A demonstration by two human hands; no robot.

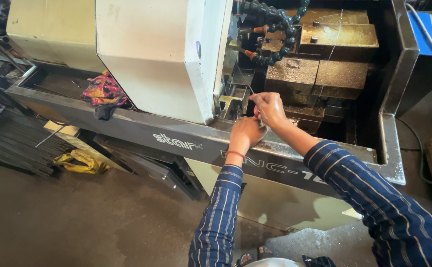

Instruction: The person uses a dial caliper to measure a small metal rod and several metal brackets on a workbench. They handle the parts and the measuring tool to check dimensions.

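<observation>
I see my left hand (245, 132) and right hand (269, 109) pinched together over a small metal piece (262, 123) at the machine's rim (142, 126). Cream guard (156, 54) at ten o'clock, coolant hose (275, 29) at twelve, crowd them.

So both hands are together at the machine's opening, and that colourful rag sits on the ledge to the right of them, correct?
Not quite. In the head view the colourful rag lies on the machine's ledge to the left of the hands, not the right. The rest holds: the left hand and right hand are together at the machine's opening.
</observation>
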